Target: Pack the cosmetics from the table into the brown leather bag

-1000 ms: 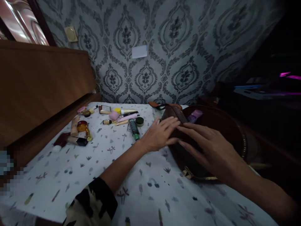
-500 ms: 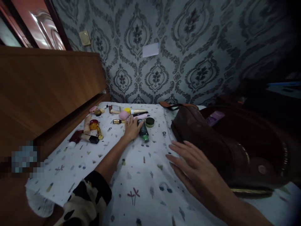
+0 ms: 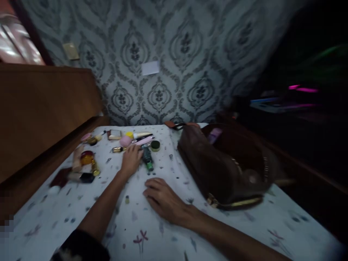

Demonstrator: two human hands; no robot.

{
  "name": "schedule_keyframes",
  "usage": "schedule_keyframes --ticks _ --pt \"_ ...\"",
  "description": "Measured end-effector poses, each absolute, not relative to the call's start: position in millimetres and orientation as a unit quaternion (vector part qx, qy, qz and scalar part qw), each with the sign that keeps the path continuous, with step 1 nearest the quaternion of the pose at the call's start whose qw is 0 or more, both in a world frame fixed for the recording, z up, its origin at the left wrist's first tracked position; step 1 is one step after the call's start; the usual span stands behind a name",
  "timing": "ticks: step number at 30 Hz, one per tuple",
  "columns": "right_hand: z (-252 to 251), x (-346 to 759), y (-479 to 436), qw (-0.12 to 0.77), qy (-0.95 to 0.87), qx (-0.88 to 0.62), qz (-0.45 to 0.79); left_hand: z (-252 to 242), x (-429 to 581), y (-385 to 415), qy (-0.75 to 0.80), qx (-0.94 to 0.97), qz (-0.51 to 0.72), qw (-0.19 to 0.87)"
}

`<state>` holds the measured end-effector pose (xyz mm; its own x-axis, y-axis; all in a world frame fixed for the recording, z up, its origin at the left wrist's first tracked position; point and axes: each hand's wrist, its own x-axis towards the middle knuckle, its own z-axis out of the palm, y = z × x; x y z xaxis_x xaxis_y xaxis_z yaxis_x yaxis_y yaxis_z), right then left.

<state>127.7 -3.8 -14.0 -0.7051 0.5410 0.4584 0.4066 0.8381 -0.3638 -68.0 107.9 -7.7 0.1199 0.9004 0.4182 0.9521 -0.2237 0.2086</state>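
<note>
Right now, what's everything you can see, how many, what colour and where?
Bag: 1, brown, right
Purple thing: 1, purple, inside bag
Green-capped tube: 1, dark, middle
Round tin: 1, dark green, right of tube
Sponge: 1, pink, far middle
Pens: several, pink and black, beside sponge
Jar: 1, amber, left
Other makeup: several, mixed, left and far
Cloth: 1, white, printed, underneath
Board: 1, brown, far left
Wall: 1, grey, behind
Card: 1, white, on wall
Dark corner: too dim, right
Sleeve: 1, dark, bottom left
Left hand: 1, bare, by tube
Right hand: 1, bare, middle

V. dim light, some motion blur, R side near-black w/ magenta glow [image 3: 307, 90].
</note>
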Motion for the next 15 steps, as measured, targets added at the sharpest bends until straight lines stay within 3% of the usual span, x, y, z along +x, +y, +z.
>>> schedule_keyframes --ticks 5,10,15 --pt "-16 134 -2 0.266 -0.923 -0.26 0.098 6 -80 108 -0.635 -0.729 -0.243 0.079" --pt "-19 135 -1 0.242 -0.935 -0.251 0.061 11 -89 101 -0.723 -0.649 -0.138 0.192" --pt "-18 135 -1 0.23 -0.94 -0.251 0.036 10 -99 101 -0.754 -0.639 -0.101 0.113"
